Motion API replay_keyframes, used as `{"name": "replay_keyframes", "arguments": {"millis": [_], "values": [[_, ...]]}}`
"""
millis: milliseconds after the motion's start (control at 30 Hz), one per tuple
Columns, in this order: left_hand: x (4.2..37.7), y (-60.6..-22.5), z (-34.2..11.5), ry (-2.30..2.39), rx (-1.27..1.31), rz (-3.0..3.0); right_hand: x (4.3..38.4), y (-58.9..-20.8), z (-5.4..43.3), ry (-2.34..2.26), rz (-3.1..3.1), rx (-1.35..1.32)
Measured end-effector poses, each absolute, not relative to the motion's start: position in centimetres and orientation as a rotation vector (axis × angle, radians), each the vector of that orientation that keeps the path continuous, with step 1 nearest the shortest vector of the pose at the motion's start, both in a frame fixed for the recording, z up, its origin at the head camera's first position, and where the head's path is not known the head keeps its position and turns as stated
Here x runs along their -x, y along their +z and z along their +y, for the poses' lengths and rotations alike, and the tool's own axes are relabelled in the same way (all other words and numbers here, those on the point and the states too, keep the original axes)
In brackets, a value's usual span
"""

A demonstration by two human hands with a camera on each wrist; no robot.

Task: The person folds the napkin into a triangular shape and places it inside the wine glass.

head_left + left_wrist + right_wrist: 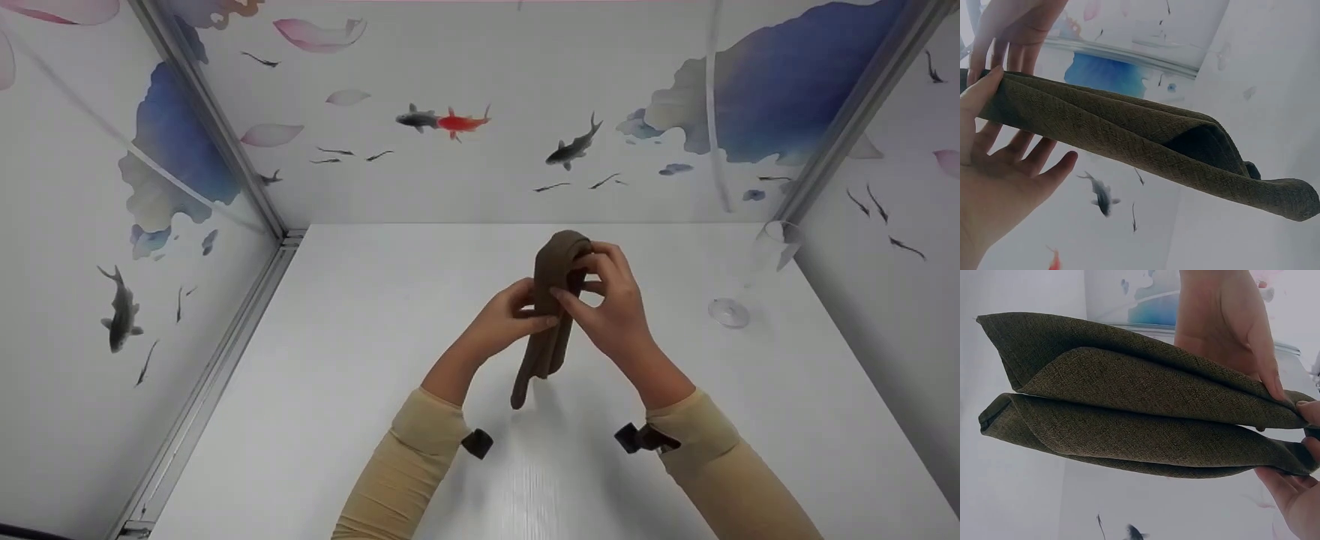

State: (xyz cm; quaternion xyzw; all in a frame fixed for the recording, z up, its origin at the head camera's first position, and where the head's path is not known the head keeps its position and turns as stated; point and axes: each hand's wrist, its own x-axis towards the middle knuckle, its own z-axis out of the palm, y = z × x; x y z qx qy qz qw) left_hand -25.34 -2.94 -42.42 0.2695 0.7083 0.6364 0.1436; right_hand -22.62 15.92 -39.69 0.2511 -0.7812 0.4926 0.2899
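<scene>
A brown woven cloth (553,274) is folded into a narrow, layered strip and held up over the table, bent over at its top. My left hand (506,319) holds the strip at its left side, thumb in front and fingers behind. At the upper right, my right hand (615,311) pinches the bent part between thumb and fingers. Two rolled lengths of the cloth (1129,385) lie side by side in the right wrist view. The left wrist view shows its loose, rounded end (1294,199) sticking out past the other layers.
A clear stemmed glass (729,313) stands on the white table (375,300) to the right of my hands, near the right wall. Walls with painted fish (574,146) and blue shapes enclose the back and both sides.
</scene>
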Motion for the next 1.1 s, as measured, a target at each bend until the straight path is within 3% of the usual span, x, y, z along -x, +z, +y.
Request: {"name": "replay_keyframes", "arguments": {"millis": [567, 1100], "values": [[24.9, -42.9, -2.4, 1.91, -0.749, 2.202, 21.9, -38.7, 16.5, 1.767, -2.126, -0.653], [24.6, -43.5, -2.4, 1.916, -0.743, 2.324, 22.2, -37.3, 16.9, 1.57, -2.275, -0.677]]}}
